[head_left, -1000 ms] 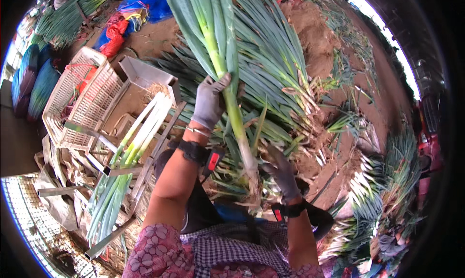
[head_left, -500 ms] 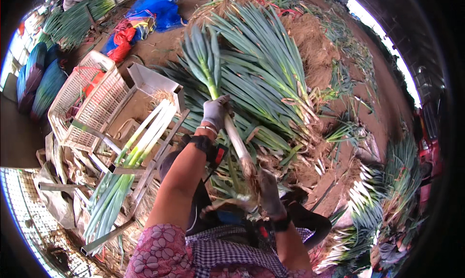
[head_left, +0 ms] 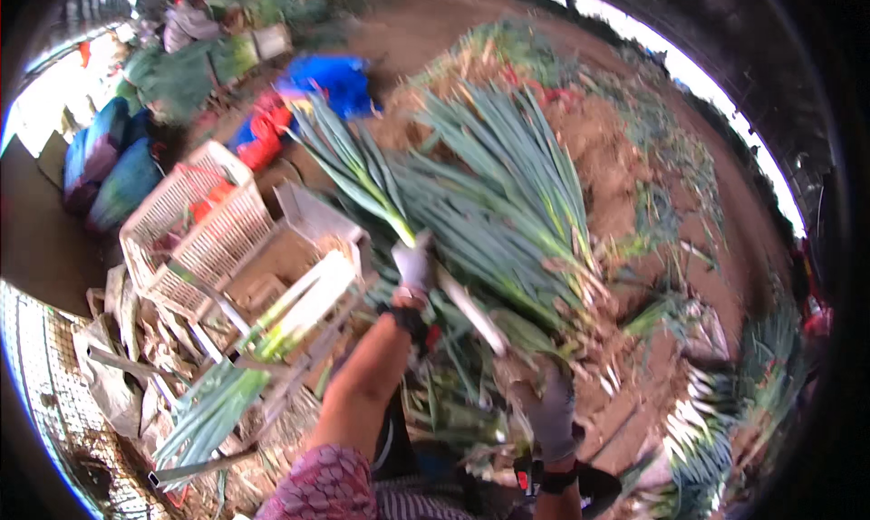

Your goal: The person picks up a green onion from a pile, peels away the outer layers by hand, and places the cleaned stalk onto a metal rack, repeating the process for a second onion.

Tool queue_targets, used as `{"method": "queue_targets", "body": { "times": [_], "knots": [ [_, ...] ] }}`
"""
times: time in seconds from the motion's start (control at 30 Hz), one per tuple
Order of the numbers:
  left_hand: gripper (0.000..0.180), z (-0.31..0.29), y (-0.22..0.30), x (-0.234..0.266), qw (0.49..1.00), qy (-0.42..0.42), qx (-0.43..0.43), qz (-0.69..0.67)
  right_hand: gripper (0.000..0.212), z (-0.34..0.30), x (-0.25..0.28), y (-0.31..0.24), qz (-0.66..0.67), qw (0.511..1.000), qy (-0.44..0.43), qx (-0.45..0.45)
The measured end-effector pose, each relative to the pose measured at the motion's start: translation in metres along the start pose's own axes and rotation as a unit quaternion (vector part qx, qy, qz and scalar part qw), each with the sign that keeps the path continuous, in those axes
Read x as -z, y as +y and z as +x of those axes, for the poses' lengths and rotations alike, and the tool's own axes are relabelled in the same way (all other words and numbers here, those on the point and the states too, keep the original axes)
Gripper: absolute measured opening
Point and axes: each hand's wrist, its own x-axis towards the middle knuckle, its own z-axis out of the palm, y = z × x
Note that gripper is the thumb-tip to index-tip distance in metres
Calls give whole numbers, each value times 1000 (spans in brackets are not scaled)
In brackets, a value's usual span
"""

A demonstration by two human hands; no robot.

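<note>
A long green onion (head_left: 471, 308) slants across the middle, leaves up to the left and white stem down to the right. My left hand (head_left: 414, 264), in a pale glove, is closed around it where the green meets the white. My right hand (head_left: 550, 411), gloved too, is just past the stem's lower end, apart from it. Its thumb and fingers look spread, though motion blurs them. Beyond both hands lies a big heap of untrimmed green onions (head_left: 507, 176), with roots to the right. Several cleaner green onions (head_left: 304, 303) rest on a metal rack (head_left: 272, 402) at left.
A cream plastic crate (head_left: 190, 239) stands behind the rack, beside a metal trough (head_left: 317, 214). Blue sheeting (head_left: 331, 83) and red netting (head_left: 265, 130) lie farther back. White-stemmed onions (head_left: 693, 420) are piled at lower right. Loose leaves and soil litter the ground.
My right hand has come away from the root end, moving right and down. The green onion stays in my left hand, its leaves now leaning farther left. The whole view has shifted.
</note>
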Motion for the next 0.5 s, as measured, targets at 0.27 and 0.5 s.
{"method": "queue_targets", "body": {
  "times": [0.27, 0.5],
  "knots": [
    [32, -49, 74, -4, 922, -169, 177, -300, 28, 52, -66, 10, 81, 995, 11, 57],
    [26, -39, 73, 18, 897, -280, 148, -309, 35, 55, -76, -15, 83, 996, -28, -12]
  ]
}}
